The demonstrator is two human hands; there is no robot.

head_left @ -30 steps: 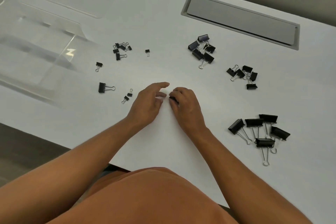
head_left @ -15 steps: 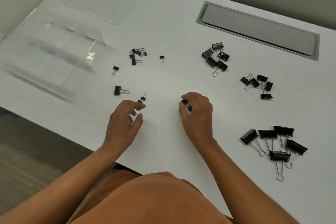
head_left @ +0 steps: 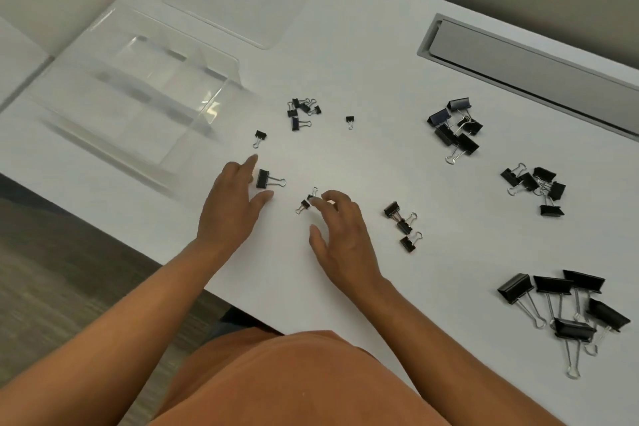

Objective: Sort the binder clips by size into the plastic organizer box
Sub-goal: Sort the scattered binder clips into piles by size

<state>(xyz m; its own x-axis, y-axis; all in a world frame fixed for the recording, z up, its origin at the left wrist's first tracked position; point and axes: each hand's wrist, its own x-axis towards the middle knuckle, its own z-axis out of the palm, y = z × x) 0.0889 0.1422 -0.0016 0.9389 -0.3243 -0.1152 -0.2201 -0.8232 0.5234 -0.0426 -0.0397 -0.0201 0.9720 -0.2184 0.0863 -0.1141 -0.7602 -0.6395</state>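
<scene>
Both hands spread over white desk [head_left: 345,62] mid-frame, left hand [head_left: 230,204] beside medium clip [head_left: 263,179], right hand [head_left: 340,232] fingertips at two tiny clips [head_left: 305,204], holding nothing.

Orange garment [head_left: 304,380] over torso; both forearms bare, no sleeves, no rings or watch visible.

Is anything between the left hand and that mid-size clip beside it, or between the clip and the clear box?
Nothing visible. The left hand is right beside the clip, and only bare table separates it from the organizer box.
</scene>
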